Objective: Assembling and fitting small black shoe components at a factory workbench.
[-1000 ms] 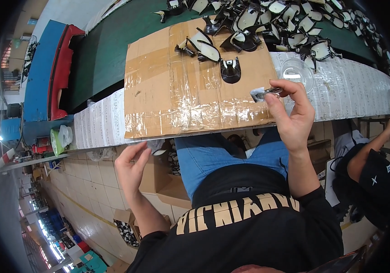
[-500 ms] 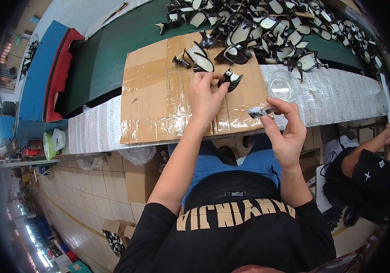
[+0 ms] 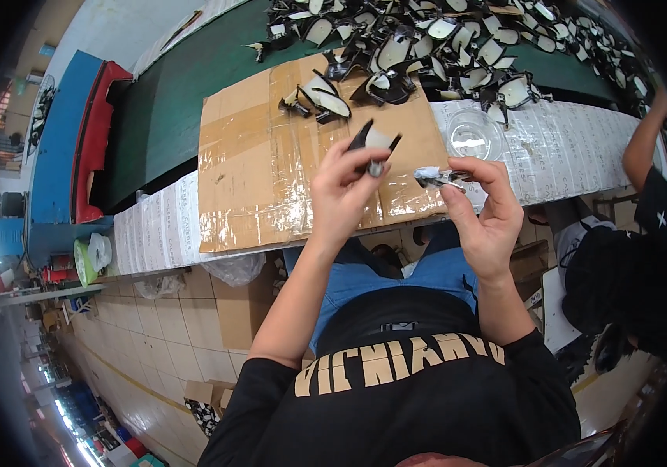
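Note:
My left hand (image 3: 341, 187) is closed on a curved black shoe upper piece (image 3: 378, 140) with a pale lining, lifted above the cardboard sheet (image 3: 251, 167). Its fingers pinch the lower part, which they partly hide. To the right, the thumb and fingers of my right hand (image 3: 485, 210) grip a small dark, shiny thing with a white wad (image 3: 427, 173) at its left end; its exact kind is unclear. The two held things are apart. Farther back on the cardboard lie more black shoe upper pieces (image 3: 327, 100) with pale linings.
A heap of similar pieces (image 3: 442, 47) covers the far right of the green conveyor belt (image 3: 170, 101). A clear round dish (image 3: 473, 134) sits right of the cardboard. Red and blue equipment (image 3: 92, 148) stands left. Another person's arm (image 3: 646, 144) reaches in at right.
My left hand has raised the shoe upper piece off the cardboard and turned it toward me. My right hand keeps its grip, slightly shifted. The other person's arm now reaches farther up over the bench.

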### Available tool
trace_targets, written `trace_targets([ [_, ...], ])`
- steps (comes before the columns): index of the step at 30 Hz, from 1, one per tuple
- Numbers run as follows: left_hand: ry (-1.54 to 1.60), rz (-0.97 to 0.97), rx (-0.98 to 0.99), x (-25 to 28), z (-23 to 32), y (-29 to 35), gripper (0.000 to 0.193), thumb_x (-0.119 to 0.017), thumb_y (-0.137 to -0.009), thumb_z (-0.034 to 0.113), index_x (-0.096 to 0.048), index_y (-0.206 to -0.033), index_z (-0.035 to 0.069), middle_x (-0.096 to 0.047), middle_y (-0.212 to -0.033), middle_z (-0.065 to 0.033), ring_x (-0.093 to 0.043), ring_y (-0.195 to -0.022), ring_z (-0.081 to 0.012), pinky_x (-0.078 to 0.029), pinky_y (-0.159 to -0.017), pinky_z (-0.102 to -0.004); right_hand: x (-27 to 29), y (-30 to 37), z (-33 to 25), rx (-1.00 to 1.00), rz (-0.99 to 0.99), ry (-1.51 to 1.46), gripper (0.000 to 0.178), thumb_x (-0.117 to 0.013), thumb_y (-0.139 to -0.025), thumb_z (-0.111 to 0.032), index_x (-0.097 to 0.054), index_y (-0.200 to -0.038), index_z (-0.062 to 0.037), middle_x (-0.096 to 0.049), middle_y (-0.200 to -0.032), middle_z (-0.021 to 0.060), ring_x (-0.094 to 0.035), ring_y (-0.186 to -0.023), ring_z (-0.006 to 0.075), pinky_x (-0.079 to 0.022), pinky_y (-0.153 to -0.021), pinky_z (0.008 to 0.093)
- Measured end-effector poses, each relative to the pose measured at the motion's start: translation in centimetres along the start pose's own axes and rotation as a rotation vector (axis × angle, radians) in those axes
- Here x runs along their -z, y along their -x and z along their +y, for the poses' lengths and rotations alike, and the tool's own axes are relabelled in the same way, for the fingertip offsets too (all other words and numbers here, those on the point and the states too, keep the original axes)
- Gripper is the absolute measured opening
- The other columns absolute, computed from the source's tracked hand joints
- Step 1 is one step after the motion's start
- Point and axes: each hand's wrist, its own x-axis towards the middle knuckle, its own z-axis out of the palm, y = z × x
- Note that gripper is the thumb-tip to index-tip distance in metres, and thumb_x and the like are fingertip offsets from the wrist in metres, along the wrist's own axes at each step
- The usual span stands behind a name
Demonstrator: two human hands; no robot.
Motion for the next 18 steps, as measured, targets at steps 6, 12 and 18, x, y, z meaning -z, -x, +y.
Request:
trace_targets([
  [6, 0.279, 0.055, -0.009, 0.3, 2.1, 4.4, 0.061, -0.075, -0.084, -0.004, -0.054, -0.142, 0.000, -0.064, -0.117, -0.0066, -0.065, -0.102, -0.0134, -0.054, -0.092, -0.0281, -1.4, -0.1, -0.9, 0.164, -0.142, 0.048, 0.031, -0.080, -0.075, 0.000, -0.073, -0.105, -0.0042, -0.071, -0.098, 0.0058, -0.061, -0.087, 0.0218, -0.049, -0.082, 0.0303],
  [12, 0.113, 0.093, -0.042, 1.1, 1.8, 6.3, 0.057, -0.077, -0.081, -0.004, -0.059, -0.135, -0.001, -0.067, -0.118, -0.0087, -0.067, -0.102, -0.0136, -0.055, -0.091, -0.0288, -3.2, 0.8, -0.8, 0.349, -0.208, 0.204, 0.034, -0.084, -0.070, -0.004, -0.075, -0.103, -0.0089, -0.075, -0.096, 0.0027, -0.059, -0.085, 0.0230, -0.046, -0.078, 0.0317],
  [18, 0.046, 0.106, -0.090, 1.7, 2.0, 6.7, 0.054, -0.079, -0.079, -0.003, -0.062, -0.131, 0.000, -0.069, -0.116, -0.0094, -0.068, -0.103, -0.0152, -0.056, -0.090, -0.0297, -3.3, 1.1, -1.1, 0.223, -0.304, 0.077, 0.034, -0.084, -0.070, -0.005, -0.075, -0.103, -0.0077, -0.074, -0.095, 0.0028, -0.057, -0.082, 0.0222, -0.046, -0.075, 0.0310],
])
